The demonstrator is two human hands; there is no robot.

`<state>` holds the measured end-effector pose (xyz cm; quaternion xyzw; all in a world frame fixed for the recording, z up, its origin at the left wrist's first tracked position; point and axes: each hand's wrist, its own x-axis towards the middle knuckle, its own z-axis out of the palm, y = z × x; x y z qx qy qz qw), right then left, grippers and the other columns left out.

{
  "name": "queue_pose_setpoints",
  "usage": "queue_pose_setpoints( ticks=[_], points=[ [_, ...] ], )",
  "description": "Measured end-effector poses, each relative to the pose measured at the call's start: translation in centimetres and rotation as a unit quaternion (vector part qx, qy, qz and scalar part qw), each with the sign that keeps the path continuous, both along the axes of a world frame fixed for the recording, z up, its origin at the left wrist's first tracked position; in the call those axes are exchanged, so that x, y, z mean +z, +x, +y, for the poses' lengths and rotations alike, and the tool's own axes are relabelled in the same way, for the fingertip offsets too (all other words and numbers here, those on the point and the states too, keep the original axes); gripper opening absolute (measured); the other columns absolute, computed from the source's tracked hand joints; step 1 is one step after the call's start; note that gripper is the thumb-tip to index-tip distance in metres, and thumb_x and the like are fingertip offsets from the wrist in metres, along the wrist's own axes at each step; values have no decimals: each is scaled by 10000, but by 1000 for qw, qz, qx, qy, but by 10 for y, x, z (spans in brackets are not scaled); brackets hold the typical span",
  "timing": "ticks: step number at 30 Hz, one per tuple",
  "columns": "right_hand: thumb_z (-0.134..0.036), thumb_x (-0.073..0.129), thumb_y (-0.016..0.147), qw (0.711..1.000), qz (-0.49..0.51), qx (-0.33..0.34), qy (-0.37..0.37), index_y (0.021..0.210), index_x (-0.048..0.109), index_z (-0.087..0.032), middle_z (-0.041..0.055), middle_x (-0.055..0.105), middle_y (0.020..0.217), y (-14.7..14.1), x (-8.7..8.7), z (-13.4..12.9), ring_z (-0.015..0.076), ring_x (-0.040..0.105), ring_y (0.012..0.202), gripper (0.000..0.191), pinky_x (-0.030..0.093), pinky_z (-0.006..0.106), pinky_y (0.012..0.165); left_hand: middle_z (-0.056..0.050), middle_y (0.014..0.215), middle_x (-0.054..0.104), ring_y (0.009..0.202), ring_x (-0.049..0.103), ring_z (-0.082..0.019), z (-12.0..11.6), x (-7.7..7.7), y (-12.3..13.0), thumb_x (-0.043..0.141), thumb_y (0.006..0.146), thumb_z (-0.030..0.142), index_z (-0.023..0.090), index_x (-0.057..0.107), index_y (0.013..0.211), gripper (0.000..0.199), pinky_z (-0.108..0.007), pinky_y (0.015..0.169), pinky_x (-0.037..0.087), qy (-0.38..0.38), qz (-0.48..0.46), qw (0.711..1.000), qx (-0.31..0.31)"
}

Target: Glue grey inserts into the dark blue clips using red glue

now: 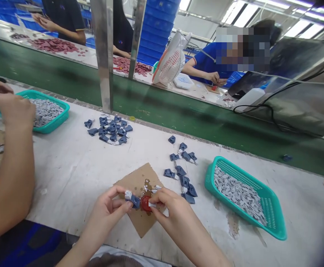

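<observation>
Dark blue part (pixel 134 202) sits in the left hand's (pixel 112 207) pinched grip; right hand (pixel 166 205) pinches a light piece (pixel 152 204).

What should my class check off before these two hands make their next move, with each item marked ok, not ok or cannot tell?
1. Left hand holds a blue piece: ok.
2. Right hand holds a small pale piece: ok.
3. Red round item is within reach, over the cardboard: ok.
4. Cardboard is clean: not ok, wet spots show.
5. Green basket on the right has pale pieces: ok.
6. Red item's contents: cannot tell.
</observation>
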<state>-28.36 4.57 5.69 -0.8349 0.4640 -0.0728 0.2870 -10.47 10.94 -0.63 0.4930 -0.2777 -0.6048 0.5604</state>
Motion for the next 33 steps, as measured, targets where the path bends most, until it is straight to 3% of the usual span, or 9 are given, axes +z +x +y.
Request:
queue_pose_setpoints(
  ticks=[3, 6, 8, 11, 14, 16, 26, 33],
  points=[
    [-11, 543, 792, 1000, 19, 2, -10, 762, 651, -199, 37, 679, 886, 2, 0, -1, 192, 643, 847, 218, 489, 298, 721, -16, 822, 707, 741, 649, -172, 0, -2, 0, 794, 686, 374, 239, 633, 859, 272, -281, 693, 504, -1, 4, 1000, -7],
    [-55, 552, 790, 999, -43, -22, 12, 781, 671, -210, 28, 690, 869, -1, 7, -3, 181, 642, 825, 196, 495, 299, 726, -8, 746, 705, 723, 654, -170, -2, -2, -3, 786, 704, 361, 237, 637, 861, 249, -269, 675, 507, -4, 6, 1000, -10],
    [-136, 594, 793, 989, -115, -57, 71, 793, 690, -214, 26, 699, 854, -5, 15, -6, 176, 647, 810, 124, 515, 300, 743, -23, 849, 730, 736, 672, -164, -3, 1, -7, 792, 703, 344, 227, 635, 852, 245, -263, 675, 520, -14, 22, 1000, -6],
    [-285, 697, 761, 951, -212, -111, 194, 770, 701, -203, 39, 707, 865, -12, 27, -9, 184, 667, 816, 83, 545, 304, 765, -40, 971, 732, 758, 695, -153, -4, 8, -15, 789, 721, 315, 202, 646, 858, 229, -251, 702, 537, -38, 52, 998, -9],
    [-332, 764, 719, 914, -274, -131, 268, 745, 698, -202, 29, 710, 871, -15, 34, -8, 176, 679, 827, 147, 548, 285, 780, -31, 942, 733, 771, 701, -137, -5, 15, -22, 787, 737, 286, 179, 652, 861, 212, -228, 734, 542, -59, 79, 995, -18],
    [-332, 785, 706, 907, -284, -127, 285, 745, 702, -202, 25, 713, 868, -14, 36, -7, 168, 680, 822, 159, 546, 278, 783, -23, 920, 736, 770, 701, -124, -7, 19, -26, 789, 743, 270, 174, 650, 859, 205, -207, 736, 540, -66, 95, 993, -23],
    [-287, 726, 744, 945, -227, -102, 211, 776, 732, -215, 17, 687, 846, -7, 45, -1, 166, 644, 840, 79, 531, 283, 793, -9, 913, 733, 810, 710, -120, -6, 25, -34, 782, 755, 226, 183, 677, 850, 148, -184, 751, 563, -93, 112, 989, -13],
    [-214, 705, 763, 966, -198, -78, 147, 741, 719, -228, 0, 689, 827, -8, 46, 2, 166, 633, 845, 30, 483, 294, 787, -17, 935, 726, 867, 709, -140, -5, 21, -36, 768, 764, 187, 193, 689, 848, 115, -200, 787, 574, -118, 99, 988, -4]
  ],
)
